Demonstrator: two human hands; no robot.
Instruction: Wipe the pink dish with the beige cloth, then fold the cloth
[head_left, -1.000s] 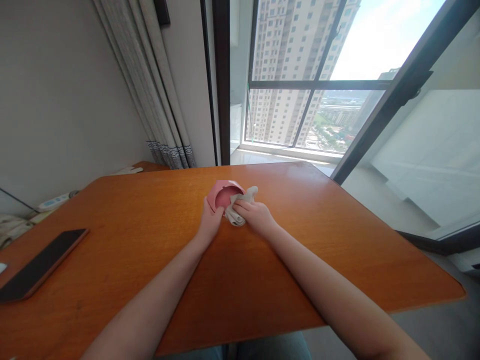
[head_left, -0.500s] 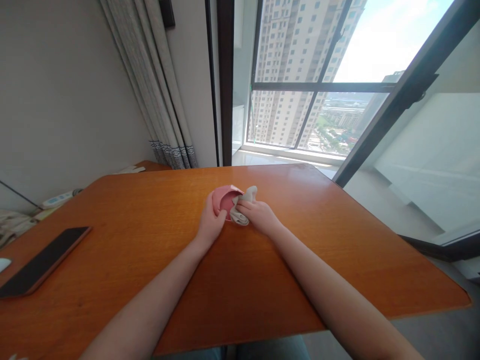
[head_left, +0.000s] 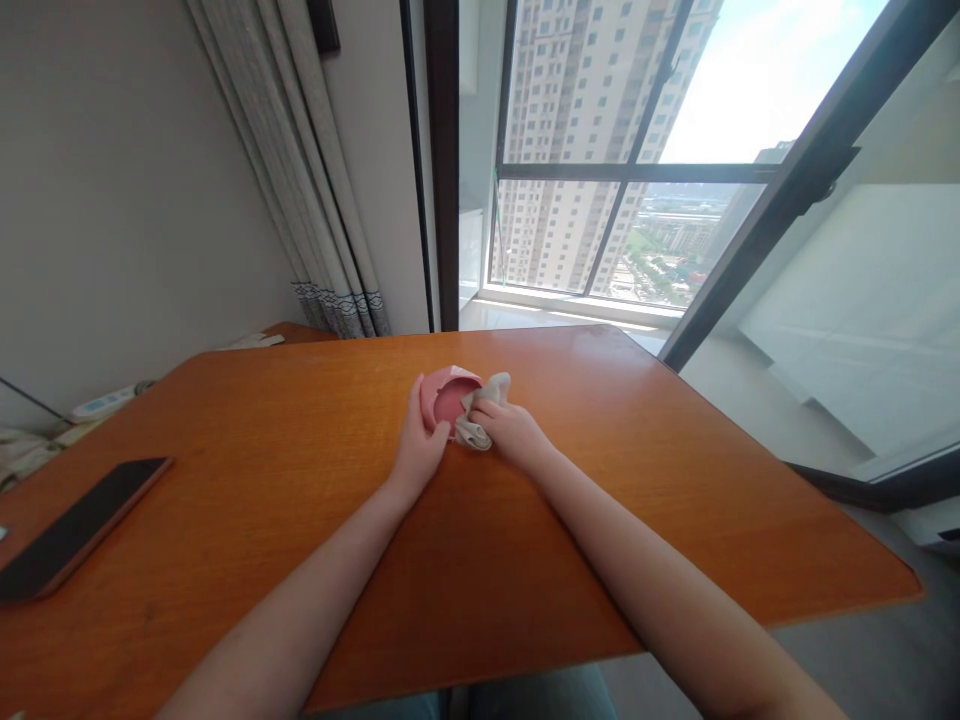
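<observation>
A small pink bowl-like dish (head_left: pixel 448 398) is tilted over the middle of the wooden table, its hollow side facing me. My left hand (head_left: pixel 420 440) grips it by the left side, thumb at the near rim. My right hand (head_left: pixel 510 428) is closed on a crumpled pale cloth (head_left: pixel 475 432), which presses against the dish's right edge and covers part of it. Part of the cloth sticks up above the right fingers. Whether the dish touches the tabletop I cannot tell.
The orange-brown wooden table (head_left: pixel 300 420) spreads around my arms. A dark flat slab with a reddish edge (head_left: pixel 82 525) lies at the left. Near the far left edge is a white power strip (head_left: pixel 105 402). A grey curtain (head_left: pixel 300 170) and a large window (head_left: pixel 585 230) stand beyond.
The view has shifted slightly, so everything sits a little further left. The dish looks turned slightly in my left hand; both hands keep their holds.
</observation>
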